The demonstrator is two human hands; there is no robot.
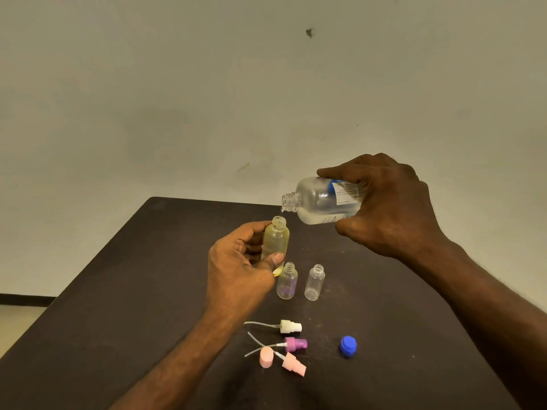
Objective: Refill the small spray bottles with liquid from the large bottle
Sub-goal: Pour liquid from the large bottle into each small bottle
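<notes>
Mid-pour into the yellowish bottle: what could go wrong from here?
The large bottle, tipped in the right hand, has its mouth above and slightly right of the narrow neck of the yellowish bottle held by the left hand; liquid could miss. Two open small bottles stand close below and could be knocked.
</notes>
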